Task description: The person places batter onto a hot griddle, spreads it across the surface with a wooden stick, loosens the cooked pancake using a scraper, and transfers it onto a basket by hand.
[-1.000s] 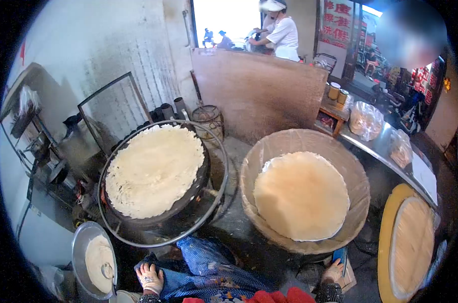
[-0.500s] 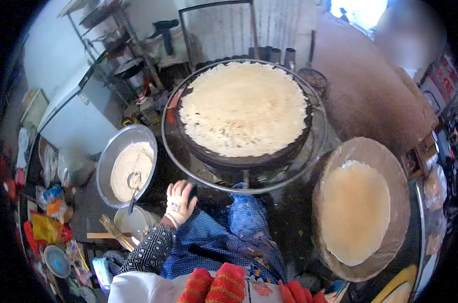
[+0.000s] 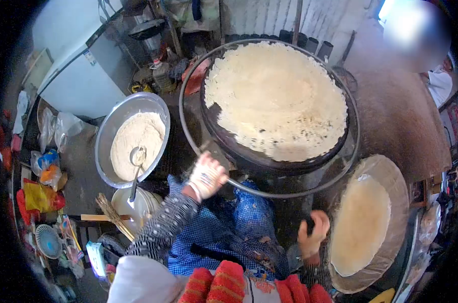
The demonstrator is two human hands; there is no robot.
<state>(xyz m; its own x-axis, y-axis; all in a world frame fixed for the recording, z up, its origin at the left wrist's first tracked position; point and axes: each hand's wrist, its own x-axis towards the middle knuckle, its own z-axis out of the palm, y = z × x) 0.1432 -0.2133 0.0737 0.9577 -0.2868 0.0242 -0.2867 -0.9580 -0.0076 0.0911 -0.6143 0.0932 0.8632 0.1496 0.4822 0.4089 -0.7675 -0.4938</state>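
Observation:
A large pale pancake (image 3: 279,96) covers most of a round black griddle (image 3: 239,159), with dark bare patches at its left edge and front. My left hand (image 3: 207,177), in a whitish glove, is at the near left of the metal ring (image 3: 289,194) around the griddle. Its fingers are closed, and a blurred greyish flat piece shows just past them; I cannot make out what it is. My right hand (image 3: 314,235) is bare, raised beside the basket, its fingers bent and apart with nothing in them. A pale round flatbread (image 3: 360,227) lies in the lined basket (image 3: 396,222).
At left stands a metal basin (image 3: 103,146) of batter (image 3: 133,134) with a ladle (image 3: 136,160) in it. Below it are a white bucket (image 3: 156,202) and a straw brush (image 3: 109,209). A person (image 3: 438,83) is at the far right.
My left hand has moved forward and right to the ring. My right hand has come into view beside the basket. The view has shifted, and the pancake's left edge now shows a dark gap.

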